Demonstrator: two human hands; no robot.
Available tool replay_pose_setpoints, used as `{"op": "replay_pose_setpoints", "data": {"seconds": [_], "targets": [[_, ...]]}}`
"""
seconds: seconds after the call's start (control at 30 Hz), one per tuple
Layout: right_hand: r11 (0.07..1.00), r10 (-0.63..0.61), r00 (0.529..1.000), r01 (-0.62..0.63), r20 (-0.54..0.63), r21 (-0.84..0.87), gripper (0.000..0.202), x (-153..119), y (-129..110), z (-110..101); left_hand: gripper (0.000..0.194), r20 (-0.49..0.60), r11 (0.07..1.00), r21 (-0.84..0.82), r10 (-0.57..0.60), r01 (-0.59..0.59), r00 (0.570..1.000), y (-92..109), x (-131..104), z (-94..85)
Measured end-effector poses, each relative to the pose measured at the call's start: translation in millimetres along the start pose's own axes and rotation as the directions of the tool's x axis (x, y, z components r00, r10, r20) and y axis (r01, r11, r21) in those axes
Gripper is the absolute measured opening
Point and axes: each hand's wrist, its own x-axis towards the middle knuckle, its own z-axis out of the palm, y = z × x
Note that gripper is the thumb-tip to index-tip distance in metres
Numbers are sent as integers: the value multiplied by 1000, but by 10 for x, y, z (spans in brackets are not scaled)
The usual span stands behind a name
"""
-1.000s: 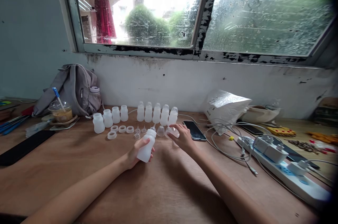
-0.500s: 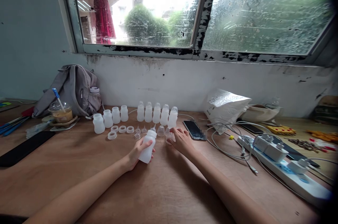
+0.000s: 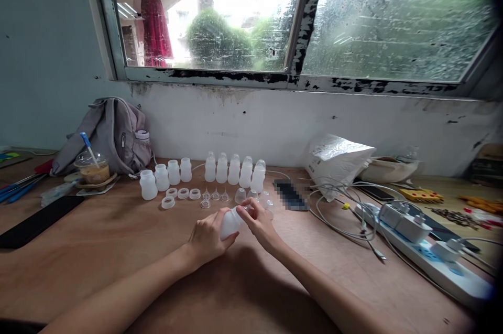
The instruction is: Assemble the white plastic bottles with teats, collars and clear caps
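Observation:
My left hand (image 3: 210, 234) is wrapped around a frosted baby bottle (image 3: 230, 224), tilted with its top toward the right. At that top end, my right hand (image 3: 257, 221) is closed, thumb and fingers pinched over what looks like a clear cap, mostly hidden by them. Just behind the hands lie several clear dome caps (image 3: 240, 196). To their left are clear bottle nipples (image 3: 215, 195) and white collar rings (image 3: 183, 193). Farther back stands a row of capped baby bottles (image 3: 234, 169), with open bottle bodies (image 3: 161, 178) to the left.
A phone (image 3: 291, 195) lies right of the caps, beside tangled white cables (image 3: 334, 218) and a power strip (image 3: 424, 255). A silver pouch (image 3: 338, 161) leans by the wall. At left are a grey backpack (image 3: 112, 135), an iced drink cup (image 3: 92, 169) and a black slab (image 3: 41, 221).
My right hand has moved from the clear caps to the bottle's top. The bottle has shifted slightly right and tilted further, and my left hand now covers more of it.

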Motion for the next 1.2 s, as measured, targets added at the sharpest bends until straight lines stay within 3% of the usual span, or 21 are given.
{"op": "replay_pose_setpoints", "data": {"seconds": [0.13, 0.37, 0.6, 0.83, 0.9, 0.97, 1.07, 1.2], "targets": [[996, 62, 997, -65, 37, 63, 29, 2, 8, 15, 47, 12, 996, -78, 44, -43, 999, 27, -10, -28], [995, -86, 991, 80, -101, -57, 29, -89, -46, 46, 48, 98, 985, -167, 56, -39, 994, 192, -60, -43], [995, -97, 983, 93, -156, -38, 28, -95, -72, 34, 45, 220, 952, -300, 16, 52, 975, 390, -43, -164], [991, -134, 986, 131, -98, -32, 29, -87, -92, 12, 34, 267, 895, -438, 37, 87, 963, 308, 15, -166], [988, -151, 985, 150, -82, -18, 29, -87, -100, 3, 33, 306, 830, -538, 33, 144, 952, 261, 29, -133], [986, -168, 983, 168, -73, -4, 29, -90, -112, -6, 33, 405, 708, -654, 30, 266, 914, 223, 34, -97], [983, -181, 982, 183, -56, 35, 30, -103, -133, -18, 36, 570, 485, -733, 54, 478, 820, 184, 27, -70], [979, -115, 993, 109, 25, 172, 28, -116, -152, -18, 44, 709, 243, -700, 119, 672, 695, 128, 14, -93]]}}
